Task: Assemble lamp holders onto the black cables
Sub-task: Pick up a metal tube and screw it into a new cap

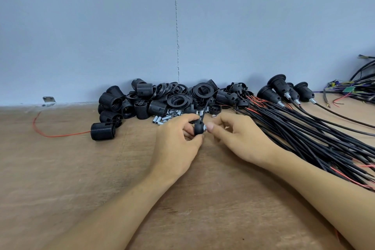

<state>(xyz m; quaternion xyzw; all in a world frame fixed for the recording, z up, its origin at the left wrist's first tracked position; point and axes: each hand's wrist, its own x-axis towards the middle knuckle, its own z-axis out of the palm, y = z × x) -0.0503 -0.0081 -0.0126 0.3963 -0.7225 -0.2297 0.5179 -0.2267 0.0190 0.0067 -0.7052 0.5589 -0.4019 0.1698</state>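
Over the brown wooden bench point(60, 168), a small black plastic cap point(197, 130) is gripped by the left hand point(174, 144), its silver metal tube point(204, 127) pinched by the right hand point(241, 140).

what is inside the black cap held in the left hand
A silver metal tube pokes from the black cap, pinched by the right hand; the left hand hides the rest.

- I see my left hand point(176, 140) and right hand point(243, 140) bare.
- Left forearm point(113, 209) and right forearm point(324, 193) bare to the frame's edge.
- Fingers point(211, 127) show short, plain nails.
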